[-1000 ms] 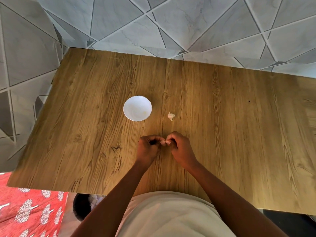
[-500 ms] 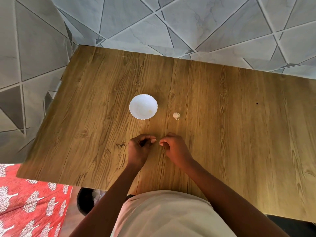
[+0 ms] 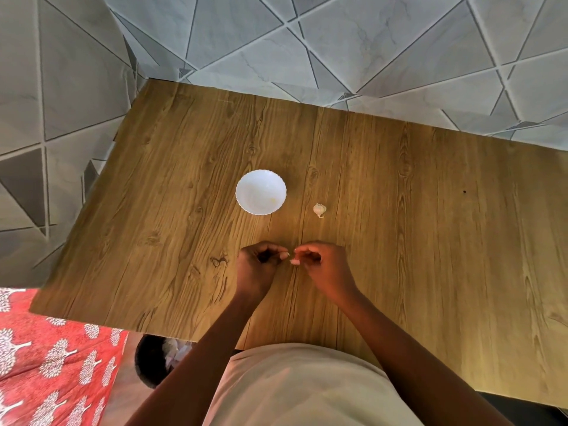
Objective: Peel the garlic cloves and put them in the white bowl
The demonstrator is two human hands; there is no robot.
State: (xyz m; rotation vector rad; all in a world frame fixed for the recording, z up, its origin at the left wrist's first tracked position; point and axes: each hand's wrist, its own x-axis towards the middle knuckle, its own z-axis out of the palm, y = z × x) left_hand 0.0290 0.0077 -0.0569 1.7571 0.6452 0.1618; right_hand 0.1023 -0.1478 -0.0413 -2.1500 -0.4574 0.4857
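One wooden table (image 3: 399,241) stood against a tiled floor, with a red patterned cloth (image 3: 55,358) at its near left corner and a dark bin (image 3: 153,364) tucked under the edge. On the table sat one white bowl (image 3: 261,192) with a scalloped rim, a faint yellowish trace inside it, and just to its right, apart from it, one piece of garlic (image 3: 319,210), pale and papery with a small tail.

Two hands worked near the table's front edge. The left hand (image 3: 256,269) was curled, thumb and fingertips pressed together; whether it held anything could not be told. The right hand (image 3: 322,265) pinched a small pale clove (image 3: 295,262) at its fingertips.

A second earlier the two hands had met fingertip to fingertip; half a second earlier they had parted, and they remained slightly apart. The bowl and the loose garlic had not shifted on the table.
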